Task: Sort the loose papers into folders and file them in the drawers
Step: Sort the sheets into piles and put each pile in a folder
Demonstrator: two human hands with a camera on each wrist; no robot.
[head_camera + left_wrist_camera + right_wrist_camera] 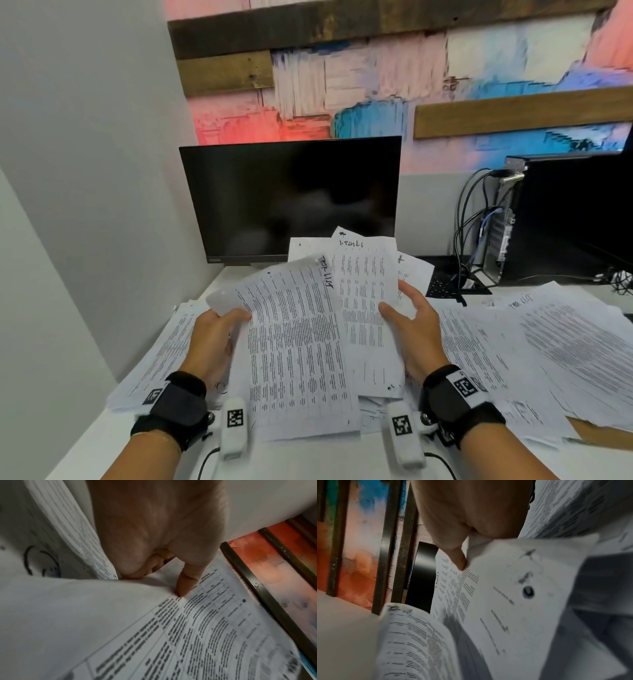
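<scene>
Handwriting reading "TASK LIST" is running along the top edge of the front sheet [294,342], though the first word is blurring. The sheet behind it [368,291] is carrying handwritten "1-TASKS" at its top. A far-right sheet [555,329] on the desk is showing handwritten "TASK LIST", faint. Printed table text on all sheets is staying too small to read. The monitor's logo badge [215,260] is unreadable.

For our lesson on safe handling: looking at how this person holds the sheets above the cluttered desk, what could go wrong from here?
1. The left hand pinches only the edge of a bending sheet; it could crease or tear.
2. The right hand has a thumb-and-finger grip on several fanned sheets; one might slip.
3. A dropped page would probably mix into the loose papers covering the desk.
</scene>
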